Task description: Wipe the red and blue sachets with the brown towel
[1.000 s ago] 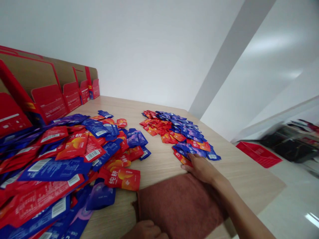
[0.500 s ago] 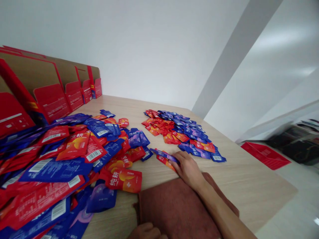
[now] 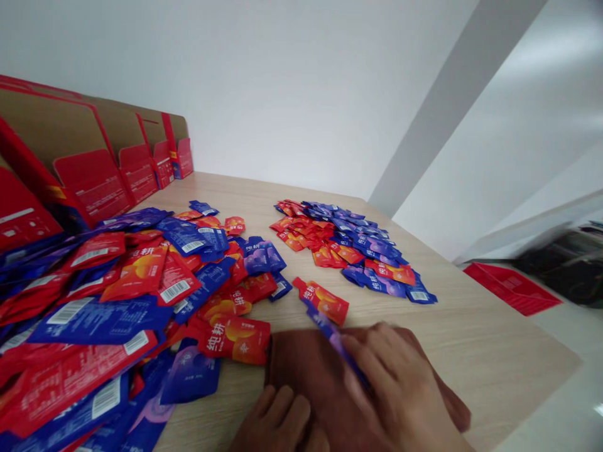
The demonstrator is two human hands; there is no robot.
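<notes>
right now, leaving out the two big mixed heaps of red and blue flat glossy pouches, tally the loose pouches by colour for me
Red-and-orange flat glossy pouch, lying on the pale wood-grain table: 1
Blue-and-purple flat glossy pouch, in the right hand: 1
Total: 2

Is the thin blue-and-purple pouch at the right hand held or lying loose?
Held: the right hand grips the blue-and-purple pouch by its near end, seen nearly edge-on.
</notes>
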